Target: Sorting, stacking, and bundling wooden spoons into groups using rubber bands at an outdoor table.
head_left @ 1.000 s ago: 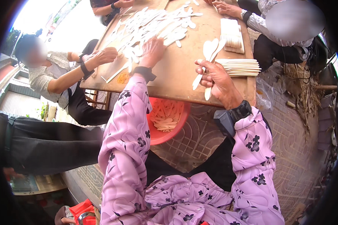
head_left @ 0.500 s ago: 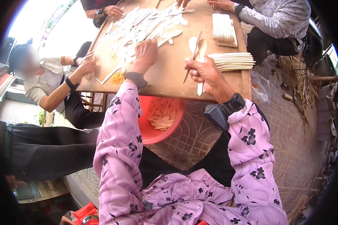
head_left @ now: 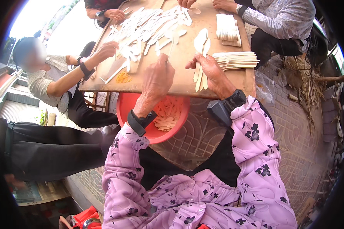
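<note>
Wooden spoons fan out in my right hand point(head_left: 214, 72), bowls pointing away from me; the nearest of these spoons point(head_left: 201, 42) overlap, with handle ends showing below the fingers. That hand is closed on them, thumb stretched to the left. My left hand point(head_left: 158, 78), closed over the near edge of the table, pinches another wooden spoon point(head_left: 174, 35) by its handle, bowl away from me. Beyond it lies a loose pile of pale wooden spoons point(head_left: 149, 23). Right of my right hand sits a neat stack of wooden cutlery point(head_left: 237, 60).
A second stack point(head_left: 228, 28) lies farther back on the brown table point(head_left: 118, 87). Below the near edge is a red basin point(head_left: 126, 110) with wooden pieces inside. Orange rubber bands point(head_left: 123, 77) lie near the left corner. Other people's hands point(head_left: 109, 49) work around the table.
My left hand has come back from the pile toward me, with a spoon in it. The spoons in my right hand lie closer together. The person at left has reached toward the pile.
</note>
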A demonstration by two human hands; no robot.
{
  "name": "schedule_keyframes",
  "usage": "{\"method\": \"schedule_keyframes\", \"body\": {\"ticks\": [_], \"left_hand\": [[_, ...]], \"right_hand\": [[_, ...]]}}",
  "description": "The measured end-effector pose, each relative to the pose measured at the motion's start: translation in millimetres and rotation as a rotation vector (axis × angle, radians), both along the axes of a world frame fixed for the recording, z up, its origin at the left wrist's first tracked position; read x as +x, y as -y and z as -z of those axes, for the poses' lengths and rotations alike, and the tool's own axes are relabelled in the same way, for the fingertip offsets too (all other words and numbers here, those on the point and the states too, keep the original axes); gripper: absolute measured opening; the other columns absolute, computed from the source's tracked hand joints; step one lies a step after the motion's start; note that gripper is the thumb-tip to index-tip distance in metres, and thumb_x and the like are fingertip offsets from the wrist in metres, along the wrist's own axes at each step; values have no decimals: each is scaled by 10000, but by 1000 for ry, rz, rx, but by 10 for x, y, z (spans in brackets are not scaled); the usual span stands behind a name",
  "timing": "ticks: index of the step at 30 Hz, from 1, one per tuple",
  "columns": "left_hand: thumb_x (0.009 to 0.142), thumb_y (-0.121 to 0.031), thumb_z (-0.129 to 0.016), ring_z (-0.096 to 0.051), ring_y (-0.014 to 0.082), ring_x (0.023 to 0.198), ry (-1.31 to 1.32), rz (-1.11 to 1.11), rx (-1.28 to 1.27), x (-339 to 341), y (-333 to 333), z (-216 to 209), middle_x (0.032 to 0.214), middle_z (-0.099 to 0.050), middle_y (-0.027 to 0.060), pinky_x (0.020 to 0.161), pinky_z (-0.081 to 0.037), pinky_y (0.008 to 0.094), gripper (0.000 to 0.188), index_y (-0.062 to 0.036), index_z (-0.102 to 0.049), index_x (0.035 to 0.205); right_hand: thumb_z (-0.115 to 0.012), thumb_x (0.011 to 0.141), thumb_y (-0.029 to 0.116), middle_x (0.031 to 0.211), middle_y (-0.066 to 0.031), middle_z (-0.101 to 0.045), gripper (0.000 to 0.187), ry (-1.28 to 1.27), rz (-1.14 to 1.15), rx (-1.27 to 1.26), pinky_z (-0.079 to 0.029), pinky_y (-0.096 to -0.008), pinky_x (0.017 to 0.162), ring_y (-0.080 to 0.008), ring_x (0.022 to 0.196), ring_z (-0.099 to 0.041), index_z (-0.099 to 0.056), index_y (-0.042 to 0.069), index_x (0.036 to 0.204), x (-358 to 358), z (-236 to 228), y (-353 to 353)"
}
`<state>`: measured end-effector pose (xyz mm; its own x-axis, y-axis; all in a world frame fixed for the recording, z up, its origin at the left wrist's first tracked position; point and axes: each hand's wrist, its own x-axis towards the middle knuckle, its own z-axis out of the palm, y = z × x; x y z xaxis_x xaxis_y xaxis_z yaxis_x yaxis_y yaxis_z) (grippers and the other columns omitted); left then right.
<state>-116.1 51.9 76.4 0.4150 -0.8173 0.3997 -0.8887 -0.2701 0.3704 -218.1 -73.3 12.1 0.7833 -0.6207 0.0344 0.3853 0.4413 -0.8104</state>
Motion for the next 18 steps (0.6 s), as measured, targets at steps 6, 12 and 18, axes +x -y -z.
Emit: {"method": "schedule_keyframes", "body": {"ticks": [6, 12, 18], "left_hand": [[856, -131, -448, -595, 375, 649, 229, -147, 74, -395, 109, 81, 681, -589, 198, 574, -451, 476, 112, -26, -481, 872], [839, -133, -482, -618, 332, 612, 150, -69, 66, -582, 222, 161, 714, -614, 151, 523, -482, 424, 154, -3, -495, 920], [876, -202, -484, -615, 333, 648, 162, -3, 117, -670, 186, 248, 776, -616, 172, 553, -476, 431, 292, -3, -518, 1087]], "right_hand": [[-433, 956, 305, 655, -3, -473, 275, -148, -140, 122, -314, -188, 409, -58, 494, -375, -470, 36, 911, -28, -61, -65], [-484, 930, 376, 679, 6, -462, 342, 0, -192, 136, -339, -204, 420, -58, 505, -401, -470, 35, 919, -16, 1, -77], [-476, 933, 254, 737, -42, -533, 229, 78, -96, 73, -460, -261, 573, -117, 635, -521, -500, 32, 878, -37, 243, 49]]}}
